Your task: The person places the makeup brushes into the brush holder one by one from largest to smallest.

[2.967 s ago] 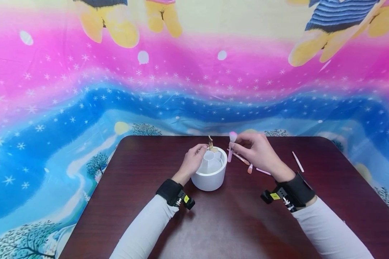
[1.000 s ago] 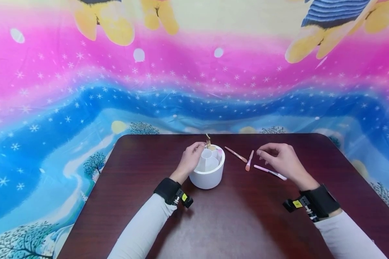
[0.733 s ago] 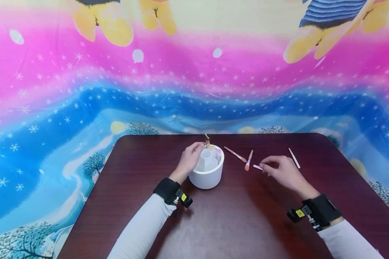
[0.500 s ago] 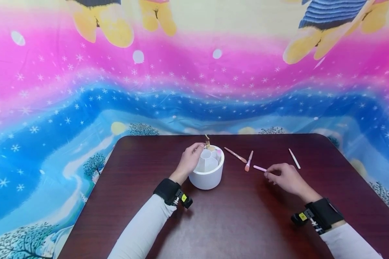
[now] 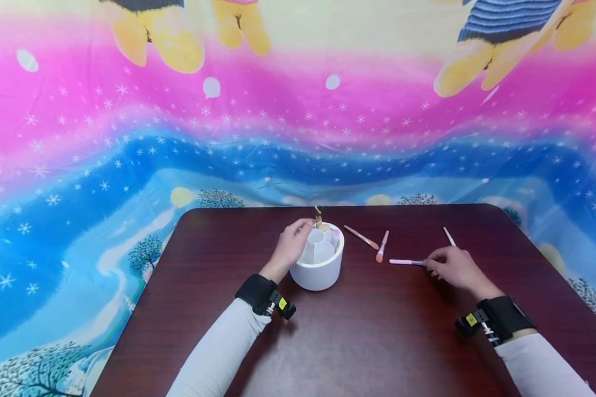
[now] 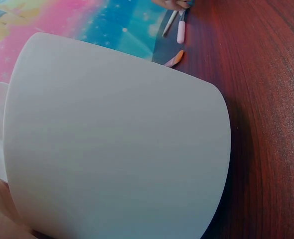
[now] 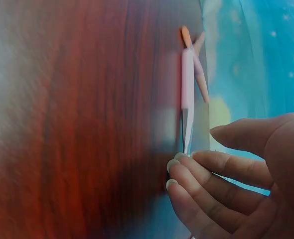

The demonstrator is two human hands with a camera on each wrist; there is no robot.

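The pink brush [image 5: 402, 262] lies left of the nearer right hand [image 5: 454, 267], its long axis left-to-right; fingers touch its right end, thumb apart. The left hand [image 5: 292, 242] grips the white pot [image 5: 316, 275].

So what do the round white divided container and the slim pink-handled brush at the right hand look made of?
Round white divided container: probably plastic, satin finish, going by its smooth, even wall; ceramic is possible.
Slim pink-handled brush at the right hand: handle smooth and evenly coloured, perhaps plastic or painted wood; its silvery section looks like metal.
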